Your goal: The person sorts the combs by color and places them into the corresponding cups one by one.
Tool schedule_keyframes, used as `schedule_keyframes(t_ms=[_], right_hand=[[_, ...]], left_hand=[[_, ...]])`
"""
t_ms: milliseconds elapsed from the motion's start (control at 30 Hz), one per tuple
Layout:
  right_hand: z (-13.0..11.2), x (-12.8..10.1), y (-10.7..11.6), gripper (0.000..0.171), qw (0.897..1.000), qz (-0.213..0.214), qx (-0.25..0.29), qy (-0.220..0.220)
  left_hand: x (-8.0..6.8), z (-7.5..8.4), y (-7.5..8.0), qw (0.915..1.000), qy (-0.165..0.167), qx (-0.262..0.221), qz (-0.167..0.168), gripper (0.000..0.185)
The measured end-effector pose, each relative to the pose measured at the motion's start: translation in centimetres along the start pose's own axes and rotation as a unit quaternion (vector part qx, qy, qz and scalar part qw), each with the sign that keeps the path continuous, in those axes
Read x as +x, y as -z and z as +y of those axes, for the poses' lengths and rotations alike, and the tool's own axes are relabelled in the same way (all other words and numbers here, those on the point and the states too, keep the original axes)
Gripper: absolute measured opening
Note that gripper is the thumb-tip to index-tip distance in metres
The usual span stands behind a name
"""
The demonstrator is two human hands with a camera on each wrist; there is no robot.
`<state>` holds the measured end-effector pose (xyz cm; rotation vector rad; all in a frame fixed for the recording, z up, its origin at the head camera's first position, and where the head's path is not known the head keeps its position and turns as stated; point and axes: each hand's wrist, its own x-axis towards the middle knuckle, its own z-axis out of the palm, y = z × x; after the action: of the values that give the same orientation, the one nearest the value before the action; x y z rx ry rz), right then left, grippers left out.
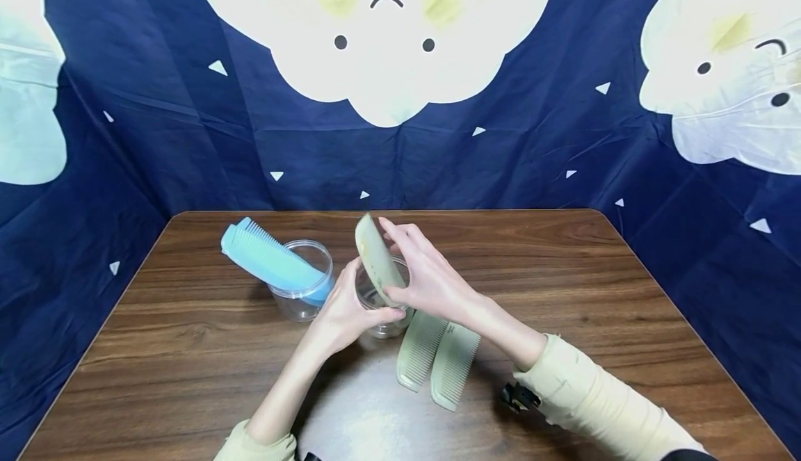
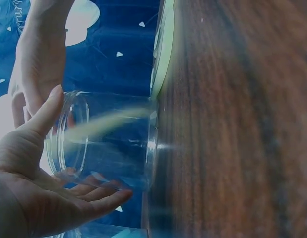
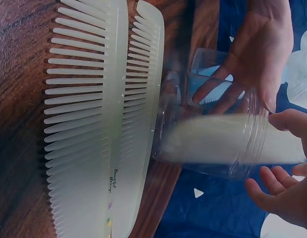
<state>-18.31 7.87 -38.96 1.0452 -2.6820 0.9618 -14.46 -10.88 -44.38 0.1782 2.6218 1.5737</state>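
Head view shows the right hand (image 1: 432, 277) pinching a pale green comb (image 1: 377, 258) near its top end, its lower end already inside a clear plastic jar (image 1: 383, 308) that stands on the table (image 1: 188, 350) at about the middle of the scene. That grip is a light fingertip pinch, thumb against the flat face, other fingers half spread. The left hand (image 1: 341, 311) cups the jar from its 9 o'clock side, thumb and fingers loosely curved round the wall; the left wrist view shows the fingers (image 2: 101, 193) under the wall and the thumb by the rim, more steadying than squeezing.

The jar looks light and the comb stands taller than it, leaning toward 11 o'clock. If the left hand lets go early, the leaning comb could, I judge, tip the jar over. The pinch is shallow too, so the comb could slip and knock the rim. The right wrist hangs over two more pale green combs (image 1: 438, 360) lying side by side at the jar's 5 o'clock, touching or nearly so; a drop of the wrist could sweep them aside.

Containers: this jar holds only the one comb. A second clear jar (image 1: 303, 290), at the first jar's 9 o'clock, holds blue combs (image 1: 265, 256) that stick out far over its rim toward 10 o'clock; how many, I cannot tell.
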Motion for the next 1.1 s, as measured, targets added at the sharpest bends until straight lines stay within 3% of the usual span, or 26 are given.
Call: schedule_keyframes(t_ms=[167, 233, 667, 867, 1100], right_hand=[[0.2, -0.3, 0.5, 0.1, 1.0, 0.011, -0.017, -0.004], [0.4, -0.5, 0.8, 0.098, 1.0, 0.013, -0.018, -0.003], [3.3, -2.3, 3.4, 0.084, 0.999, -0.021, -0.04, 0.016], [4.8, -3.9, 4.5, 0.081, 0.996, -0.058, -0.067, 0.016], [5.9, -5.5, 5.2, 0.084, 0.991, -0.095, -0.092, 0.009]], left_hand=[[0.2, -0.1, 0.0, 0.9991, -0.041, -0.014, -0.003, 0.062], [0.2, -0.1, 0.0, 0.9988, -0.046, -0.017, -0.004, 0.058], [0.2, -0.2, 0.3, 0.9997, -0.024, 0.0, 0.002, 0.068], [0.1, -0.3, 0.4, 0.9999, -0.008, 0.005, -0.006, 0.06], [0.3, -0.4, 0.4, 0.9998, -0.014, 0.007, -0.009, 0.055]])
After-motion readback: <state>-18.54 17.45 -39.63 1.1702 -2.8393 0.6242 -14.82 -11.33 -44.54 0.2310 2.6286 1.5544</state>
